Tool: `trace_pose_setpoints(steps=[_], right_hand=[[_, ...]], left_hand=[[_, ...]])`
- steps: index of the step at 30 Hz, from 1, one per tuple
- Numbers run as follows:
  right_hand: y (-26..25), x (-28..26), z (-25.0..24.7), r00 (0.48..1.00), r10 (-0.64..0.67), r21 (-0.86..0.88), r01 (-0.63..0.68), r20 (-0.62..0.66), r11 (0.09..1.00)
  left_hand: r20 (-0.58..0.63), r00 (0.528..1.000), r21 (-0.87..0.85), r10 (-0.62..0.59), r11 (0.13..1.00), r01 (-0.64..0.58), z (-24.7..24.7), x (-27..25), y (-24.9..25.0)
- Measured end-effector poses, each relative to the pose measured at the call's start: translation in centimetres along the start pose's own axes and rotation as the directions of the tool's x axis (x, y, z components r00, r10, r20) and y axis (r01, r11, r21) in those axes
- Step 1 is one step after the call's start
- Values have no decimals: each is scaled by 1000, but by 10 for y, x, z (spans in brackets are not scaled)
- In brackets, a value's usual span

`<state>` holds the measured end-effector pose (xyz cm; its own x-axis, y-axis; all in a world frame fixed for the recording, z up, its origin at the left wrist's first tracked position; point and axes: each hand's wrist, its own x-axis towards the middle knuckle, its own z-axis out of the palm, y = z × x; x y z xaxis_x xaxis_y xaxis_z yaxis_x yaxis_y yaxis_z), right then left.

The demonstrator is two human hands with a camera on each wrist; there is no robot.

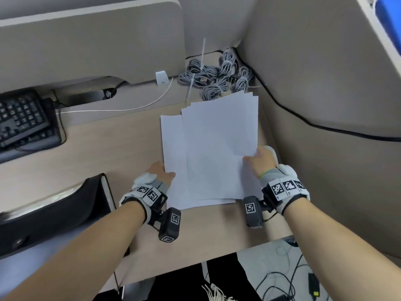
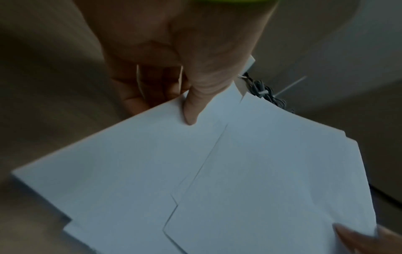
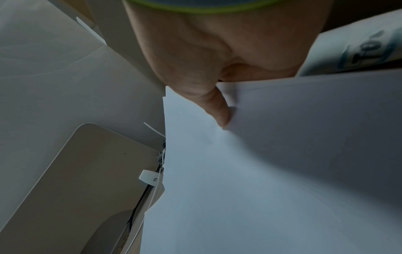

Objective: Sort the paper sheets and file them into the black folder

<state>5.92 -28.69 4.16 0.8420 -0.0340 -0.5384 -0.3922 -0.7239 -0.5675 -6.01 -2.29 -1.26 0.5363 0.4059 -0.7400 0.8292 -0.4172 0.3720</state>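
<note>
Several blank white paper sheets [image 1: 212, 148] form a loose, uneven stack above the wooden desk [image 1: 97, 153], their edges fanned out of line. My left hand [image 1: 161, 172] pinches the stack's left edge, thumb on top [image 2: 191, 110] and fingers underneath. My right hand [image 1: 260, 158] pinches the right edge, thumb pressed on the top sheets [image 3: 219, 111]. The black folder [image 1: 56, 211] lies open at the desk's near left, a clear pocket showing inside. The sheets [image 2: 217, 171] overlap in layers in the left wrist view.
A black keyboard [image 1: 23, 120] sits at the far left. Bundled grey cables [image 1: 219, 79] lie behind the sheets, with a white cable [image 1: 134, 108] and a small white charger [image 1: 161, 78]. Beige partition walls [image 1: 314, 72] close in the back and right. The desk's front edge is near my forearms.
</note>
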Motion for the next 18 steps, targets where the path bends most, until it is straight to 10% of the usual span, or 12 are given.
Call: trace_pose_setpoints(steps=[18], right_hand=[[-14,4,11,998,8,90,-14,67,996]], left_hand=[[-50,997,-359,-63,932,41,-11,-23,-14]])
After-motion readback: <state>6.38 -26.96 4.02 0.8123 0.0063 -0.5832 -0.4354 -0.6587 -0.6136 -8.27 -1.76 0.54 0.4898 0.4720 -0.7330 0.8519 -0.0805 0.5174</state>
